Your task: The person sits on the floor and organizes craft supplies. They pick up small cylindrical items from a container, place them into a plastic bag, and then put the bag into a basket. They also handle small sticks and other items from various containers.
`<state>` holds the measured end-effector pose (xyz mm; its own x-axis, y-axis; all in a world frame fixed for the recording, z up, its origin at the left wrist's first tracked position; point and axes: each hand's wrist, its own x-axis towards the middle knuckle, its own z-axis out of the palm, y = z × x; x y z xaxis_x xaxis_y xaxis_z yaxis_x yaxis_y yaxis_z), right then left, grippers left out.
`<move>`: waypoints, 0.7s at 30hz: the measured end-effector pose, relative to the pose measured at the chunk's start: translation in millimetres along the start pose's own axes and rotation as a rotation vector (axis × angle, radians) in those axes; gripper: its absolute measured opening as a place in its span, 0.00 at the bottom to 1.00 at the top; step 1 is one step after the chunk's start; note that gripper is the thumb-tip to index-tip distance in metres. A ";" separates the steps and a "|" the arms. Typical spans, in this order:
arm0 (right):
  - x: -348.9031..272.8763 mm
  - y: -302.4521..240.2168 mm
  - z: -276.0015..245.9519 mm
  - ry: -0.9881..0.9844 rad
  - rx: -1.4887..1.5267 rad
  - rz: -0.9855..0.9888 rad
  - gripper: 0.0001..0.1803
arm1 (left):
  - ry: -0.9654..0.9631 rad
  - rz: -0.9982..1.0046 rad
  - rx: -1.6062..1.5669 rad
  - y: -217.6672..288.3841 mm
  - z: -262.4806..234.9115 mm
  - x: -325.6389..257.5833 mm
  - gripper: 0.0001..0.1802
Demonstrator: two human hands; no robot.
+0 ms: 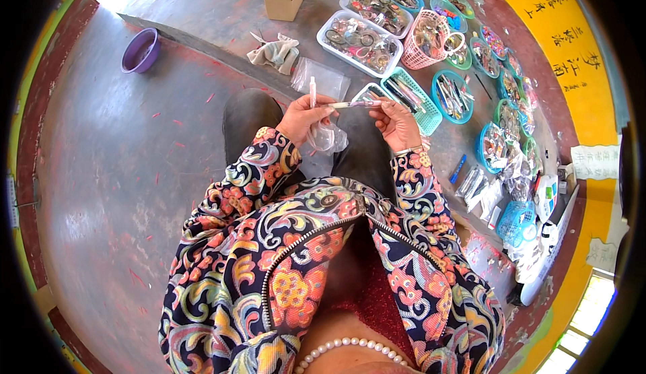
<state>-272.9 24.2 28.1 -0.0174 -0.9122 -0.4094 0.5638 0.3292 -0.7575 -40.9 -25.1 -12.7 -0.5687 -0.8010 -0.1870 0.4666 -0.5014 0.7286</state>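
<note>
Over my lap, a slim white pen (353,104) with a purplish patch lies level between my two hands. My left hand (301,119) pinches its left end, and a second white pen-like stick (312,91) stands upright from the same grip. Below those fingers hangs a crumpled clear plastic bag (328,137). At the pen's other end, the fingertips of my right hand (398,125) close on it. Just beyond that hand is a green basket (425,115) of pens, with a blue bowl (452,117) of pens to its right.
Clear bags (319,78) and a grey cloth (276,53) lie ahead, near a cardboard box (285,4). White trays (328,49) and a pink basket (416,61) hold small trinkets. Several bowls continue rightward. A purple basin (141,51) sits left; a floor ledge (202,49) runs beside it.
</note>
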 end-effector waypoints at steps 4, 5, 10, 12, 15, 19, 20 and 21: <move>-0.3 -1.2 -4.2 0.016 -0.162 0.012 0.10 | 0.041 0.019 -0.075 1.4 -1.8 1.2 0.08; -0.5 -1.9 -6.2 -0.007 -0.192 0.029 0.10 | 0.045 0.025 -0.082 0.8 -1.7 2.0 0.08; 2.3 -7.5 -32.4 -0.037 -0.199 0.039 0.08 | 0.098 -0.027 -0.055 3.5 3.0 1.0 0.07; 5.6 -7.5 -53.5 0.134 -0.069 -0.003 0.08 | 0.110 -0.069 -0.049 1.4 0.0 2.4 0.09; 15.3 0.8 -121.4 0.340 0.129 -0.066 0.11 | 0.117 -0.166 -0.057 4.0 3.9 3.0 0.11; 23.4 21.1 -194.5 0.670 0.243 -0.047 0.08 | 0.092 -0.192 -0.123 5.0 5.2 0.8 0.11; 23.5 24.1 -212.9 0.679 0.251 -0.047 0.08 | 0.084 -0.189 -0.104 4.0 7.6 2.8 0.11; 27.0 26.8 -228.2 0.682 0.254 -0.036 0.08 | 0.088 -0.182 -0.088 2.9 8.8 2.9 0.11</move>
<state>-446.7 64.1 -119.3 -0.5036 -0.5394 -0.6748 0.7259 0.1594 -0.6691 -47.2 -25.9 -5.3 -0.5890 -0.7186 -0.3698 0.4215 -0.6635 0.6181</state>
